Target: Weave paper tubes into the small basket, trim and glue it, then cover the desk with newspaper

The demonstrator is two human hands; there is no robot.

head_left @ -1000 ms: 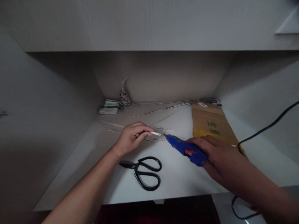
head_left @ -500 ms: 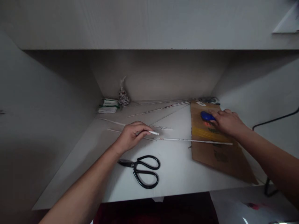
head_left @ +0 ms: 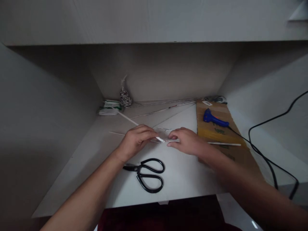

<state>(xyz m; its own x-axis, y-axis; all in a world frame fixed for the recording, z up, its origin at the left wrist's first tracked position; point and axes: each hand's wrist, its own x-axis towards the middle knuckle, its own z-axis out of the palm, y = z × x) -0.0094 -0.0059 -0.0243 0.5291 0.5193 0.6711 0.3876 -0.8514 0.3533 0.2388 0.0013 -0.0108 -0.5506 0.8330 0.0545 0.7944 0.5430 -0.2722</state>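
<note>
The left hand pinches a stick slanting down rightward; the right hand straddles a crosswise rod, grip impossible to tell.

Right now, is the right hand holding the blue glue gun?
No, the blue glue gun lies on the cardboard, beyond the right hand.

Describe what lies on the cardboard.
A blue glue gun and part of its cord lie on the cardboard; a white stick crosses it. The right forearm hides its near left part.

Bare left hand and bare right hand on bare, tapering forearms
</note>
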